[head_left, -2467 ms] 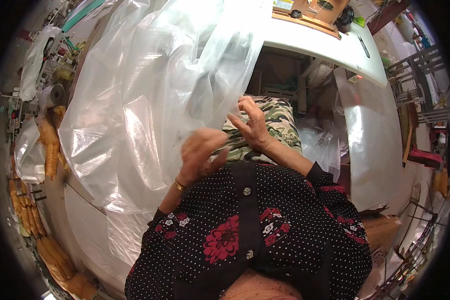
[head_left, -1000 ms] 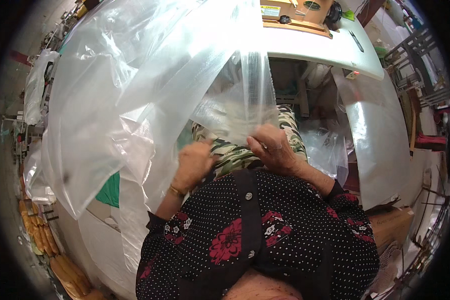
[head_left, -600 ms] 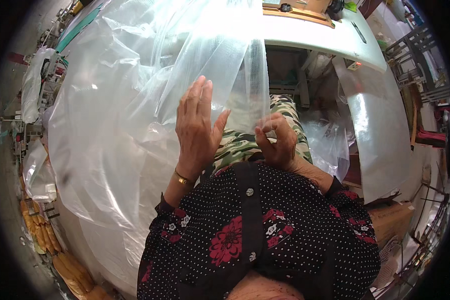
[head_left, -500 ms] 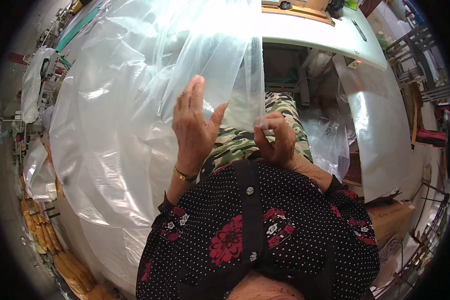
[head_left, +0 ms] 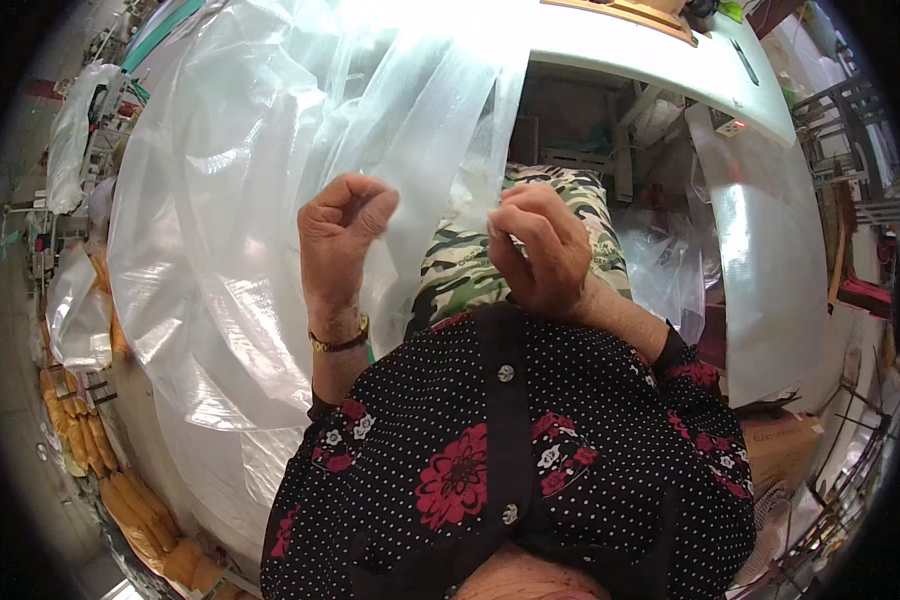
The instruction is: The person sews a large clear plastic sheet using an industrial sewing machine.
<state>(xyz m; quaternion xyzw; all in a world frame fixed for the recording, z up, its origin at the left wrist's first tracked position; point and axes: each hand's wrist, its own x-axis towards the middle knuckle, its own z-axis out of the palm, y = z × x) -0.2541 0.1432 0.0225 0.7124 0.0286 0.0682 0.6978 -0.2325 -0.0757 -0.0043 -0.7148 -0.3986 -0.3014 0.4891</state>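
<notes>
Work in hand: handling of a large clear plastic sheet (head_left: 270, 200) in front of the seated person.
Landmark: the white worktable (head_left: 650, 60) at the top of the view; every place below is given relative to it.
Sheet position: the sheet hangs off the near edge of the worktable, falls below it toward the person's lap, and spreads well out to the left of it.
Progress, done: judged from the present lie, one edge of the sheet is gathered up and pinched at chest height below the worktable.
Progress, left: most of the sheet is loose, billowed and creased; no flat, folded or stacked portion is visible, so the handling appears to be at an early stage.
Left hand (head_left: 340, 235): raised below the worktable's left part, fingers curled almost into a fist, with the film bunched in them.
Right hand (head_left: 540, 250): below the middle of the worktable, fingers bent close together, thumb and fingertips pinching a narrow strip of the sheet's edge.
Sheet appearance: thin, transparent, glossy, with long folds and bright glare; it looks light and slippery.
Lap: camouflage-pattern trousers (head_left: 470, 270) show between the hands, below the worktable's edge.
Second film: another clear plastic panel (head_left: 770, 260) hangs off the worktable's right end, apart from both hands.
</notes>
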